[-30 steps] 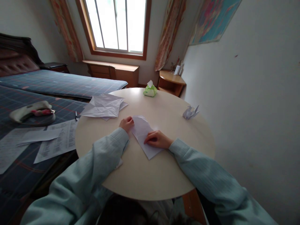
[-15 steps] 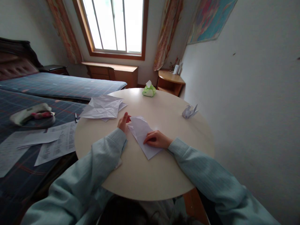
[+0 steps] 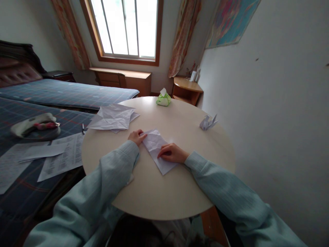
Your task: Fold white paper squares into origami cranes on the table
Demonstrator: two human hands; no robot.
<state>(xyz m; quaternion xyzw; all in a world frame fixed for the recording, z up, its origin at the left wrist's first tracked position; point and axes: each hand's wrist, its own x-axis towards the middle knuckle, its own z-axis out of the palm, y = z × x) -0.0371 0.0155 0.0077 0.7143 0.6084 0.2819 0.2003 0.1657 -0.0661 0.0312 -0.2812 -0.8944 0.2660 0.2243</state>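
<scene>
A creased white paper [image 3: 157, 146], partly folded, lies on the round beige table [image 3: 180, 192] in front of me. My left hand [image 3: 136, 136] pinches the paper's far left corner, fingers closed on it. My right hand [image 3: 171, 153] rests on the paper's right side with its fingers curled and pressing it flat against the tabletop. Both arms wear pale blue-green sleeves.
A pile of crumpled white sheets [image 3: 113, 117] lies at the table's left. A green tissue pack [image 3: 164, 98] stands at the far edge, a small folded paper figure [image 3: 207, 122] at the right. Beds with printed papers [image 3: 59, 154], a pen [image 3: 83, 128] and a pouch [image 3: 34, 124] are left.
My left hand lifted off the paper's corner with the flap raised, then came back down onto the corner. The flap now lies flatter. My right hand has stayed in place.
</scene>
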